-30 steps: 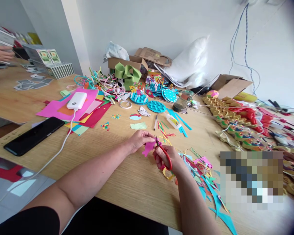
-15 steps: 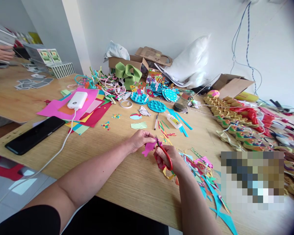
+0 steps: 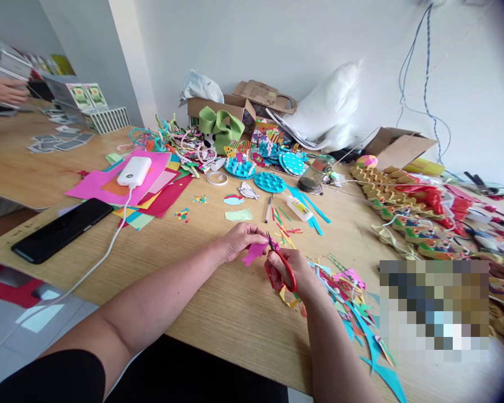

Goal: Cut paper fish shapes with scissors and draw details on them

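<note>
Between the fingertips of my left hand (image 3: 243, 238) is a small piece of bright pink paper (image 3: 255, 253) with a cut outline. My right hand (image 3: 289, 267) is closed around the red handles of a pair of scissors (image 3: 286, 270). Their dark blades point up and away, right at the paper's right edge. Beyond my hands lie a glue bottle (image 3: 299, 207) on its side, a pen (image 3: 269, 209), a pale green paper piece (image 3: 238, 214) and fish-shaped cutouts (image 3: 248, 191). Colourful paper scraps (image 3: 344, 291) lie beside my right forearm.
A phone (image 3: 62, 229) and a white power bank (image 3: 134, 171) with a cable lie at left on coloured sheets and wood. Blue discs (image 3: 270, 182), a glass jar (image 3: 315, 174) and cardboard boxes (image 3: 399, 146) stand farther back. Another person's hand (image 3: 4, 89) shows at far left.
The pink paper has tilted slightly in my left fingers at the scissor blades. Both hands stay in nearly the same place; the whole view has shifted very slightly.
</note>
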Demonstrator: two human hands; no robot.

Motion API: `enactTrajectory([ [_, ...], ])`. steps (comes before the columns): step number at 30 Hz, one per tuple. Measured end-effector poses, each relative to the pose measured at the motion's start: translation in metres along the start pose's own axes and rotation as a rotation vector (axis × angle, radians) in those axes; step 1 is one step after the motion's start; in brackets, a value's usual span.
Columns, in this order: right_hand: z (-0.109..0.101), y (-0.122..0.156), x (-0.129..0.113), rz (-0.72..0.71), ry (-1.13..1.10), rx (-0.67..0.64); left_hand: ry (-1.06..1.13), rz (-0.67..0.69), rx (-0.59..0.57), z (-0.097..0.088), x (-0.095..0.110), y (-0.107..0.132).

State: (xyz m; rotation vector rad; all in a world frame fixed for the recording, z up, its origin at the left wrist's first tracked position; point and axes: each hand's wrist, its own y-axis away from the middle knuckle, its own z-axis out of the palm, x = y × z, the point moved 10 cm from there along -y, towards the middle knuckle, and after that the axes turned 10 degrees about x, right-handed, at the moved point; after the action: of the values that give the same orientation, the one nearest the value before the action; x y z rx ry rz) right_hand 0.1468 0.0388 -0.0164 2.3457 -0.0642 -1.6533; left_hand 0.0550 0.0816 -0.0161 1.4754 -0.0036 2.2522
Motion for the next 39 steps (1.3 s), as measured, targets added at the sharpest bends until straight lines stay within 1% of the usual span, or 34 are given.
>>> enactTrajectory([
  [3,0.0,0.001,-0.002,-0.002,0.0,0.011,0.026,-0.017,0.003,0.0,-0.001,0.0],
  [6,0.0,0.002,-0.003,-0.009,0.001,0.009,0.023,-0.022,0.03,-0.002,-0.001,-0.001],
  [13,0.0,0.002,0.0,0.006,-0.021,0.005,-0.048,-0.022,0.065,-0.009,-0.005,-0.004],
  [20,0.0,0.002,0.0,-0.015,0.001,-0.004,-0.059,-0.013,0.06,-0.009,-0.003,-0.005],
  [25,0.002,0.002,-0.003,-0.031,-0.031,-0.026,-0.069,-0.022,0.07,-0.01,-0.003,-0.005],
  [29,0.002,0.003,-0.003,-0.03,-0.038,-0.029,-0.075,-0.034,0.06,-0.01,-0.004,-0.005],
  [34,0.002,0.002,-0.001,-0.025,-0.015,-0.022,-0.055,-0.008,0.045,-0.008,-0.002,-0.005],
  [39,0.002,0.003,-0.001,-0.017,0.015,-0.039,-0.046,-0.01,0.042,-0.007,-0.003,-0.005],
])
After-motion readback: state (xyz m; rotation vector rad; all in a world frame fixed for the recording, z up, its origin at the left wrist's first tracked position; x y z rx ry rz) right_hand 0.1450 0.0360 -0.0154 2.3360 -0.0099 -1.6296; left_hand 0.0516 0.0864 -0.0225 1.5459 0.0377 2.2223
